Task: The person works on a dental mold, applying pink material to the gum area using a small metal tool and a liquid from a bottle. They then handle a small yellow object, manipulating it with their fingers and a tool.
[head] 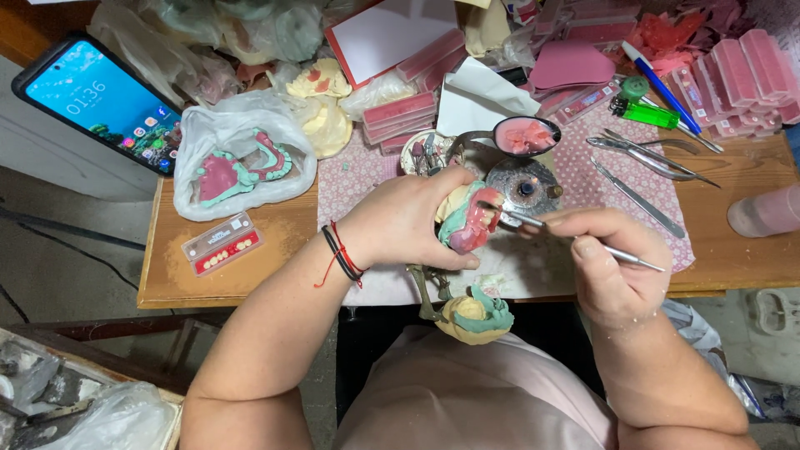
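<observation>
My left hand [408, 223] grips a dental model [467, 218] of green and yellow plaster with pink wax and a row of teeth. My right hand [612, 267] holds a thin metal wax tool [575, 240] like a pen, its tip touching the pink wax of the model. Both hands hover over the front edge of a wooden table [242, 275]. A second green and yellow cast on a metal articulator [471, 315] hangs just below the hands, near my lap.
A small burner [525, 187] and a spoon of pink wax [525, 136] sit behind the hands. Metal instruments [646, 158], a green lighter [646, 112], pink wax blocks [746, 71], a bagged cast [242, 162], a tooth strip [221, 243] and a phone [104, 100] lie around.
</observation>
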